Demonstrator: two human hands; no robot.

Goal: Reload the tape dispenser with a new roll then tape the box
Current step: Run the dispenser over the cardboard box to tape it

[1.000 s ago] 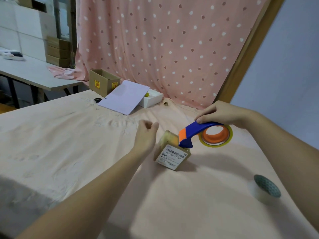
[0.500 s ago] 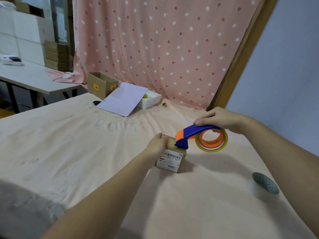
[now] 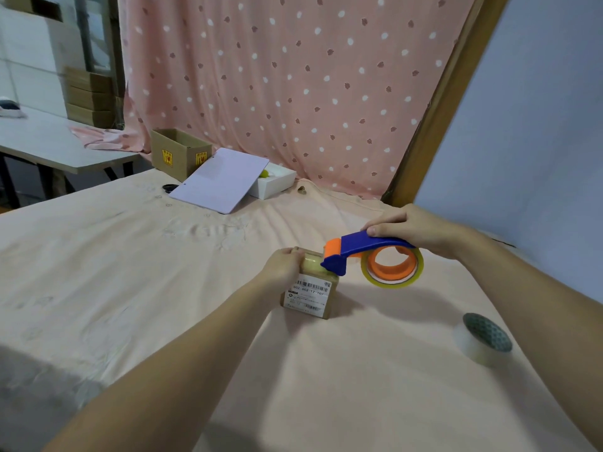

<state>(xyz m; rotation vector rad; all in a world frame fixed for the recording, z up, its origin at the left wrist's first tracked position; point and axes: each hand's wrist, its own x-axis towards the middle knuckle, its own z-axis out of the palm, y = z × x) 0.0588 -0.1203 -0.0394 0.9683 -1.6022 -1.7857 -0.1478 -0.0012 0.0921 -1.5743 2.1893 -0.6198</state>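
A small brown cardboard box point(image 3: 310, 295) with a white barcode label stands upright on the peach cloth near the middle. My left hand point(image 3: 283, 267) grips its left upper side. My right hand point(image 3: 411, 228) holds the blue and orange tape dispenser point(image 3: 362, 251) by its blue handle. The dispenser's orange nose rests on the box's top right edge. A clear yellowish tape roll point(image 3: 393, 267) sits on the dispenser's orange hub, hanging right of the box.
A spare tape roll point(image 3: 486, 339) with a dark core lies on the cloth at the right. At the back stand an open brown carton point(image 3: 179, 153), a lilac board point(image 3: 222, 179) leaning on a white box point(image 3: 277, 184), and a dotted pink curtain point(image 3: 277, 76). A grey table point(image 3: 49, 143) is far left.
My left hand moved from open above the box to gripping its left side, and the box now stands upright. The dispenser's nose came down onto the box top.
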